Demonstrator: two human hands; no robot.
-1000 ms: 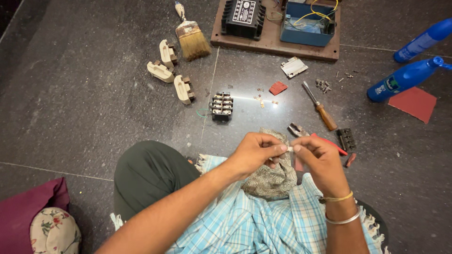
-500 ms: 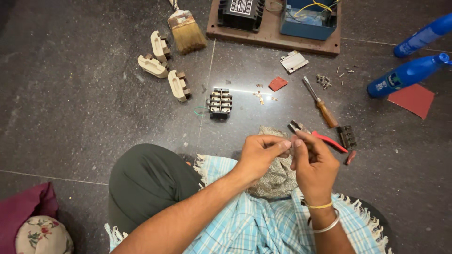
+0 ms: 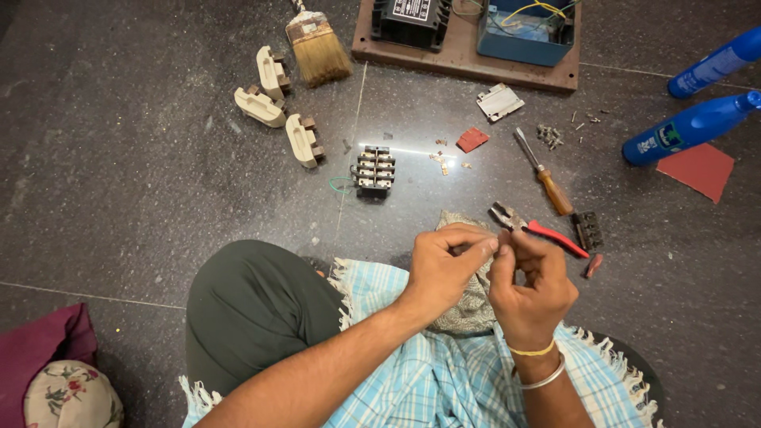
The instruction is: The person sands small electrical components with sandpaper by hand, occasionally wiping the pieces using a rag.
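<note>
My left hand and my right hand meet fingertip to fingertip over my lap, pinching a very small part that I cannot make out. Under them lies a grey-green rag on a blue checked cloth. Red-handled pliers lie on the dark floor just beyond my right hand. A wooden-handled screwdriver rests past the pliers. A small black terminal block stands on the floor ahead of my left hand.
Three cream porcelain fuse carriers and a paint brush lie far left. A wooden board carries a black switch unit and a blue box. Two blue bottles, red paper, loose screws and a floral cushion surround me.
My hands have stayed pinched together and drifted slightly lower and closer to me. The view has tilted a little, shifting the floor items upward.
</note>
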